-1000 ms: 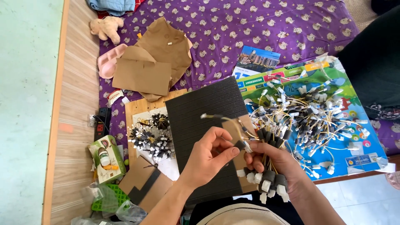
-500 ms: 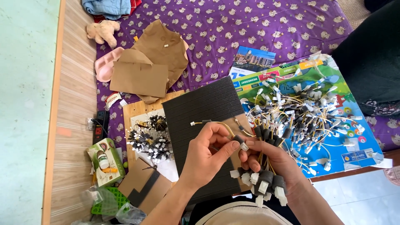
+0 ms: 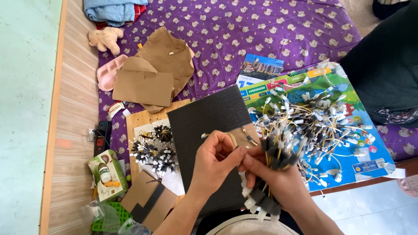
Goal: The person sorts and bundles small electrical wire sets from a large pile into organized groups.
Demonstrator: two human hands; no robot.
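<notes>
The left hand [image 3: 214, 162] pinches 1 thin yellowish wire [image 3: 232, 140], fingers closed on it, just beside the right hand [image 3: 278, 178], which is clenched around a thick bundle of short wires [image 3: 271, 174] with grey and white ends. Over the last second the hands have drawn closer and the loose wire has curled in toward the bundle — it looks about to join it. Under them lies a black ribbed board [image 3: 204, 119]; the loose wire pile [image 3: 313, 126] spreads to the right on a colourful poster [image 3: 370, 143], with finished bundles [image 3: 152, 150] at left.
</notes>
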